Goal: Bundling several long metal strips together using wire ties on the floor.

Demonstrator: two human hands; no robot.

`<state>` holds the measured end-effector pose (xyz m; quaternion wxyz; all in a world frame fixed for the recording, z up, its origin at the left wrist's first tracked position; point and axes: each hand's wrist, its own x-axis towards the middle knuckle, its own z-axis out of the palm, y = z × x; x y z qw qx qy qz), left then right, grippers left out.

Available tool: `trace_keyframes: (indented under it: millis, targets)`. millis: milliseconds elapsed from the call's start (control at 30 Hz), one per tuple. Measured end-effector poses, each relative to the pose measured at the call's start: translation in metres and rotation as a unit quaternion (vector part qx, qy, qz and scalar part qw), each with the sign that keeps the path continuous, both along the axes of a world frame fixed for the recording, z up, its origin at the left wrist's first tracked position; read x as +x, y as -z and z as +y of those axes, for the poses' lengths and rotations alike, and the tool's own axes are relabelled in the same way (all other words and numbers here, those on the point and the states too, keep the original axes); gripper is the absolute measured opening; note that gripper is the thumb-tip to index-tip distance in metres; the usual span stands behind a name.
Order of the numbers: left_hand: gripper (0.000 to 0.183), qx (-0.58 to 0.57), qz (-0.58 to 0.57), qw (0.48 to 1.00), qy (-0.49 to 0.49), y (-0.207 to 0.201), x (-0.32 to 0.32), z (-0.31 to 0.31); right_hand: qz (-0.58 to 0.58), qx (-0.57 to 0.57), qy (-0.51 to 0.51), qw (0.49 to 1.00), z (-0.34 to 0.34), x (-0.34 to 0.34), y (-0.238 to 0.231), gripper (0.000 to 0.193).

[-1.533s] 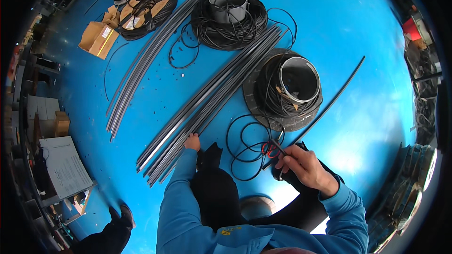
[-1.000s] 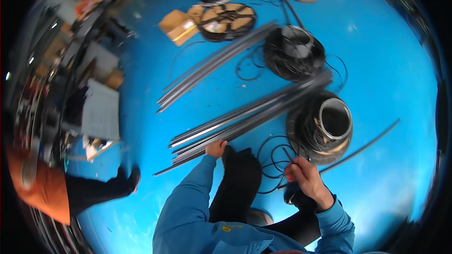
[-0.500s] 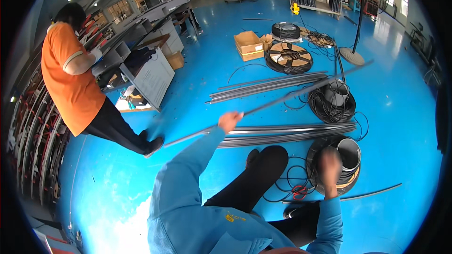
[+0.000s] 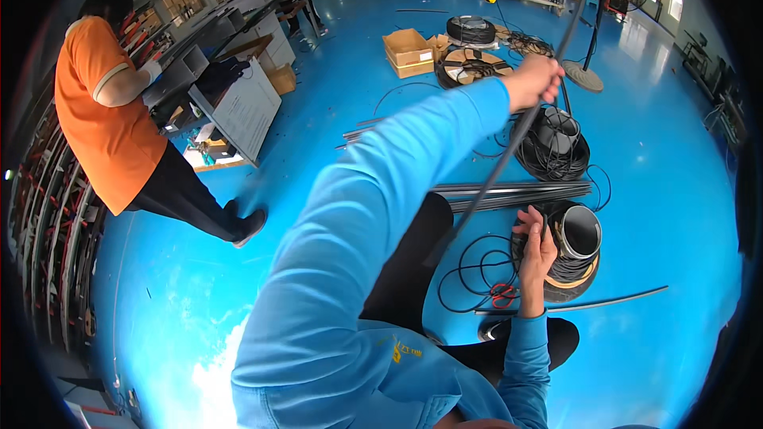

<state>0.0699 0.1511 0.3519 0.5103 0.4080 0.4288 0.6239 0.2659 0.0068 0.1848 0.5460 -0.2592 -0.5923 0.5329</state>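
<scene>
My left hand reaches across to the right, its fingers wrapped round a long dark slotted-looking bar. The bar slants from the upper right down toward my knee, its lower end blurred. My right hand is below it, beside a spool of black cord with a grey tube core. Its fingers are curled, and a short dark strand of cord shows between thumb and fingers. Loose loops of cord lie left of the spool, near red-handled scissors.
More bars lie bundled on the blue floor, with a single bar near my foot. Beyond are another cord spool, a cardboard box and a fan stand. A person in orange stands at a bench on the left.
My left hand has swung up and right with the bar, which now stands much steeper. My right hand has moved slightly left and down from the spool. The view has shifted a little.
</scene>
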Motion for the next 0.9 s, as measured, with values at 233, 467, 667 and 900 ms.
trace_keyframes:
  millis: [233, 467, 667, 900]
  targets:
    - [0.017, -0.083, -0.141, 0.986, -0.014, 0.159, 0.050, 0.043, -0.179, -0.110, 0.052, 0.976, -0.040, 0.021, 0.060, 0.028]
    - [0.021, -0.198, -0.199, 0.960, 0.011, 0.261, 0.046, 0.014, -0.265, -0.164, 0.088, 0.946, -0.048, 0.028, 0.077, 0.021]
    - [0.041, -0.313, -0.046, 0.935, 0.160, 0.336, 0.060, -0.098, -0.420, -0.115, 0.161, 0.886, 0.011, 0.029, 0.157, 0.028]
    - [0.032, -0.381, -0.031, 0.893, 0.239, 0.328, 0.079, -0.162, -0.382, -0.122, 0.136, 0.906, 0.027, 0.020, 0.197, 0.032]
